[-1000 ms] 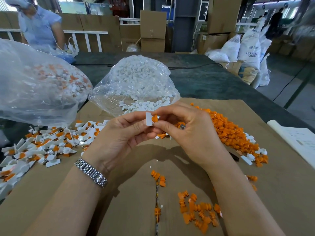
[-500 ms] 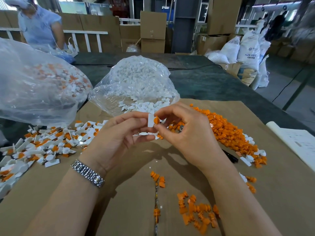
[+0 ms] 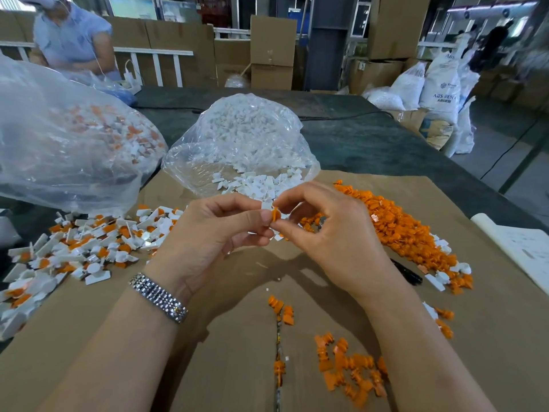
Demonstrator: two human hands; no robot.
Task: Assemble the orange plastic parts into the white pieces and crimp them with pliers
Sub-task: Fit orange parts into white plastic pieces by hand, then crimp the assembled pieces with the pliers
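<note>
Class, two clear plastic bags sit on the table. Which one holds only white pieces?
The middle bag, directly beyond the hands, holds only white pieces spilling from its open mouth. The larger bag at far left shows orange mixed with white.

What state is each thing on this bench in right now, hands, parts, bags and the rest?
left hand: pinching the white piece
right hand: pinching the orange part
white piece: held above the cardboard
orange part: against the white piece, seating unclear
bag of white pieces: open, pieces spilling at its mouth
bag of assembled parts: partly filled
assembled pile: loose on the left
orange pile: loose on the right
</note>
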